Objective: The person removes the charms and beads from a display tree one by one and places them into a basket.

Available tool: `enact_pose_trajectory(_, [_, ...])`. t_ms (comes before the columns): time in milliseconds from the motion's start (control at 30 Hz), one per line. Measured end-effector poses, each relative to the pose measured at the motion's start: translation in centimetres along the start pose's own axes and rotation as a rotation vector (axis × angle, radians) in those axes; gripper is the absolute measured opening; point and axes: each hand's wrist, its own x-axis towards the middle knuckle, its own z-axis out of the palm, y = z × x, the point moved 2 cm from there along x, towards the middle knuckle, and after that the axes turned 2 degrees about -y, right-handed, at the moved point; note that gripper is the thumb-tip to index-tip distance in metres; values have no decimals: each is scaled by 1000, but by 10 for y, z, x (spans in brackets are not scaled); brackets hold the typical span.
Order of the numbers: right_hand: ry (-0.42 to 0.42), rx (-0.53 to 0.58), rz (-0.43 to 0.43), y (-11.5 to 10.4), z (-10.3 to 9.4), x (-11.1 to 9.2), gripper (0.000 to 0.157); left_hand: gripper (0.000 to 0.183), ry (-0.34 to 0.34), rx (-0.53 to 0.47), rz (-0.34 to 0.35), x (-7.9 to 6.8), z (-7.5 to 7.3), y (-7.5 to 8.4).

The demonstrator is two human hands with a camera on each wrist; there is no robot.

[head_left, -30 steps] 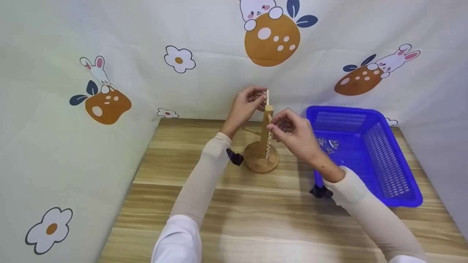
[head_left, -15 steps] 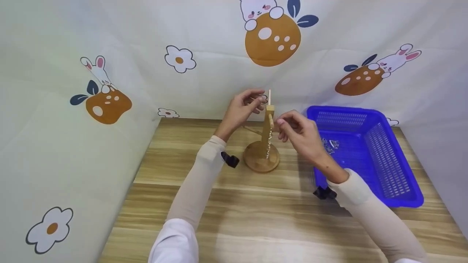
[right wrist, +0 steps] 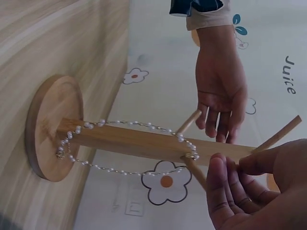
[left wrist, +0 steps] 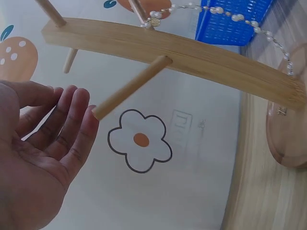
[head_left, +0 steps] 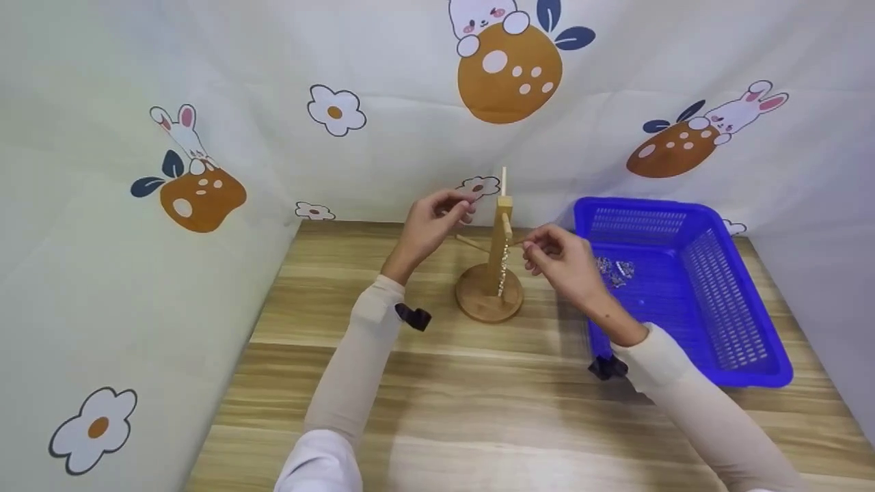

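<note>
A wooden peg stand (head_left: 497, 256) rises upright from its round base (head_left: 475, 304), with several pegs sticking out of the post. A bracelet or necklace of white beads (right wrist: 151, 126) hangs in a loop from one peg and reaches down to the base. My left hand (head_left: 431, 225) is left of the post, its fingers loosely bent around nothing. In the left wrist view its fingertips lie close to the end of a peg (left wrist: 132, 88). On the other side my right hand (head_left: 564, 263) has loosely curled fingers beside a peg; whether they touch it I cannot tell.
A blue plastic basket (head_left: 752, 294) with perforated sides stands at the right. Several small silvery pieces of jewellery (head_left: 618, 272) lie inside it. The wood-grain table (head_left: 437, 396) ends at a patterned cloth (head_left: 403, 150) behind the stand.
My left hand has drawn away from the top peg, moving left and down. My right hand has left the front peg and shifted slightly right and down. The beaded loop stays hanging.
</note>
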Motion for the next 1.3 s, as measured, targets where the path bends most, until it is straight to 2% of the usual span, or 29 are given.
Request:
enact_pose_trajectory(133, [-23, -48, 37, 6, 5, -1, 11, 21, -5, 25, -40, -9, -3, -12])
enact_pose_trajectory(300, [-35, -81, 58, 10, 10, -1, 13, 22, -23, -10, -72, -20, -7, -25])
enact_pose_trajectory(600, [-90, -84, 100, 19, 25, -3, 16, 22, -44, -14, -59, -30, -6, -42])
enact_pose_trajectory(900, [-105, -140, 112, 21, 35, -4, 16, 18, -24, -70, -56, -32, -1, -46])
enact_pose_trajectory(1300, [-51, -100, 107, 25, 36, -6, 10, 21, -9, -112, -57, -33, 0, -50])
